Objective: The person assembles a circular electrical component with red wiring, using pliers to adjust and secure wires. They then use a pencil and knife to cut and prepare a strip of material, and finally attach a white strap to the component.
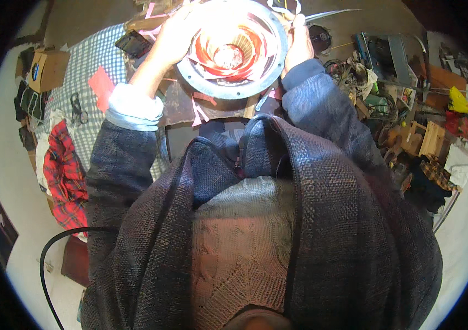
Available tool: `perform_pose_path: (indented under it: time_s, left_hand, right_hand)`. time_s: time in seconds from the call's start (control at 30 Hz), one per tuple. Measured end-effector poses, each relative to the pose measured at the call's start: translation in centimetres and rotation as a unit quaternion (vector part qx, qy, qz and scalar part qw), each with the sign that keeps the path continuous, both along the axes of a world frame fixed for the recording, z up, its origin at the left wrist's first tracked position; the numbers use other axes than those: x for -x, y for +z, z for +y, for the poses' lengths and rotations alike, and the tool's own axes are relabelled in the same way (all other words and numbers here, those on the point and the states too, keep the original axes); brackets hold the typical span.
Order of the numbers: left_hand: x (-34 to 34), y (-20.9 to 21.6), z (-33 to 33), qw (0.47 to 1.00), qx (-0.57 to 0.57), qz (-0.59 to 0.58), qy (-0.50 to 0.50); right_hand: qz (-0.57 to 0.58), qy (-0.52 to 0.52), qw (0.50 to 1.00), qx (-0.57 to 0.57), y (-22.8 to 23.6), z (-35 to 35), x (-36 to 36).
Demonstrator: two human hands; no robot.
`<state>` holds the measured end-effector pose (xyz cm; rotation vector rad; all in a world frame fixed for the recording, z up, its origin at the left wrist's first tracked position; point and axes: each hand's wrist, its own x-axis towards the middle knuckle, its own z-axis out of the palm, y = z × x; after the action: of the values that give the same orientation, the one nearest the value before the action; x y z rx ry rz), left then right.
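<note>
A round motor stator, with a grey metal flange with bolt holes, lies in front of me under bright light. Inside it, reddish-copper windings ring a slotted bore, with pale insulation pieces around them. My left hand grips the stator's left rim; glare washes out its fingertips. Along the right rim, my right hand is closed around what look like scissors, a pale loop on one side and thin pointed blades reaching right. Part of that hand is hidden by the flange.
Pink paper strips lie below the stator. At left, a checkered cloth carries a pink sheet, a dark box and black-handled scissors. Wires, tools and a wooden crate clutter the right side. A black cable curves at lower left.
</note>
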<state>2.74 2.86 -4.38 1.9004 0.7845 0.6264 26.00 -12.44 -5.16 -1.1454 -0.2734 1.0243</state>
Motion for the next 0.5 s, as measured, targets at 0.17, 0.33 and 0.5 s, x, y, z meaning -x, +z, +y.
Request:
perform_pose_path:
  time_s: [0.17,0.33,0.5]
  left_hand:
    - [-0.5,2.3,1.3,0.993,-0.048,0.070,-0.085]
    - [-4.0,5.4,0.2,0.953,-0.279,-0.034,-0.112]
    - [-7.1,7.6,-1.6,0.941,-0.185,-0.019,-0.282]
  right_hand:
    - [-0.255,0.052,0.964,0.058,3.3,-5.0,-1.1]
    - [-0.521,0.218,0.797,0.215,11.3,-14.0,-2.8]
    - [-0.625,0.307,0.607,0.383,16.4,-18.6,-0.6]
